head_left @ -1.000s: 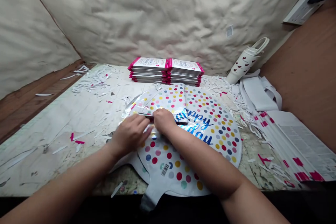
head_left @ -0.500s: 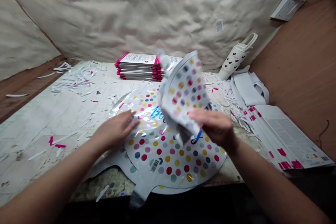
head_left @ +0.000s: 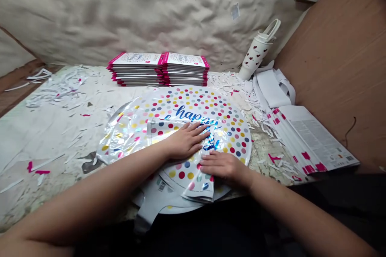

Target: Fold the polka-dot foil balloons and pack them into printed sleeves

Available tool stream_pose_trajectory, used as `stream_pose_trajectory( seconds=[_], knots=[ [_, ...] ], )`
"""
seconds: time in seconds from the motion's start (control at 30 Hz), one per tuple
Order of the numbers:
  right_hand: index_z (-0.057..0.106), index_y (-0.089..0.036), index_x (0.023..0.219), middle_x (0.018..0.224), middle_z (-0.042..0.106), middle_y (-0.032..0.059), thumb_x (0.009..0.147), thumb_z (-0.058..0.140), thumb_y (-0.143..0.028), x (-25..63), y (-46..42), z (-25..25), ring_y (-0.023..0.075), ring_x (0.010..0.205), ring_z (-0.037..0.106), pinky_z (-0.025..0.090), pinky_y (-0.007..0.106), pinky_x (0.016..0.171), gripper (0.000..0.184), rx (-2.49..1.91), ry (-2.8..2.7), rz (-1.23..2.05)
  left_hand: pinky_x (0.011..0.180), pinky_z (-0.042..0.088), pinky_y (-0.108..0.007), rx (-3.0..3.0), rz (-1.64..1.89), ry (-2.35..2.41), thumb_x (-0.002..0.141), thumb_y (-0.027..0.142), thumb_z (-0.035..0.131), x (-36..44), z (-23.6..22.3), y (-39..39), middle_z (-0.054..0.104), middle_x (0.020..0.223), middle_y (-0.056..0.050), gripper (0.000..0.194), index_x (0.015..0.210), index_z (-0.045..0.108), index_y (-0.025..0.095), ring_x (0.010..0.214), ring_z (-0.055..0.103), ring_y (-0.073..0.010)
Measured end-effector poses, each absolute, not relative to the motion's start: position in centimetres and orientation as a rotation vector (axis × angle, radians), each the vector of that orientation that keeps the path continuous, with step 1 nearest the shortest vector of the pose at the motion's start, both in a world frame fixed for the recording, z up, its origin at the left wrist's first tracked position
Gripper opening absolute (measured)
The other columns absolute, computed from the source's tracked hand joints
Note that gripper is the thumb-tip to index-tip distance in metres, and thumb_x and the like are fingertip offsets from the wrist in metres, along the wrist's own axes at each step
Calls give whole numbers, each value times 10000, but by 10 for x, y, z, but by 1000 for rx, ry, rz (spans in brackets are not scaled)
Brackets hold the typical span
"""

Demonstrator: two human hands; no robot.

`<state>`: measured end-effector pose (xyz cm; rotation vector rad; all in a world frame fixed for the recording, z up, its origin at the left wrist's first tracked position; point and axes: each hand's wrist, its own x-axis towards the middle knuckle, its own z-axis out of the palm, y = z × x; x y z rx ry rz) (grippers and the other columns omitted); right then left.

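Head cam's got the left hand (head_left: 188, 141) and right hand (head_left: 221, 164) palms-down, gripping nothing, on the folded balloon (head_left: 188, 174), no longer lifted.

Flat balloon (head_left: 238, 116): white, dotted in red, pink, yellow, navy, pale green; lettered in shiny blue. Folded balloon (head_left: 176, 180): white, multicolour-dotted too. Packet stacks (head_left: 137, 69): edged in magenta, topped with white and a ring of small dots. Tumbler (head_left: 255, 57): off-white, printed with dark red hearts. Side panel (head_left: 334, 56): plain brown. Wall sheet (head_left: 120, 12): beige. Leaflet pile (head_left: 316, 138): white, marked with magenta patches, grey-printed.
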<state>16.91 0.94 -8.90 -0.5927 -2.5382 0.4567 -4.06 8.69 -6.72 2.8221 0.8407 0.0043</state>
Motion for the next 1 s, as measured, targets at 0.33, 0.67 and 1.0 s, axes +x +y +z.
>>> stream_pose_trajectory(
  seconds=[0.33,0.67,1.0],
  knots=[
    [514,-188,621,576,564,2,878,357,-423,169,30,-56,134,536,549,448,251,514,381,-1570,-1981,1073,1099,80,-386,2711,-141,942,932,338,193,-79,-70,91,124,1494,-13,502,1423,157,239,1374,84,-168],
    [491,-206,586,419,435,-33,807,489,-452,141,92,-48,121,333,448,345,240,360,331,-1998,-1781,1192,1042,312,-425,2389,648,2004,924,284,212,-162,-31,60,419,1378,-96,470,1349,347,136,1285,349,-211],
    [454,-174,1272,1247,522,165,900,367,-367,123,70,-46,309,1180,448,342,508,959,428,-1763,-2198,441,1054,269,-478,2630,17,1422,882,479,307,-70,-78,-15,235,1438,-177,648,1373,311,57,1328,222,-312]
  ],
)
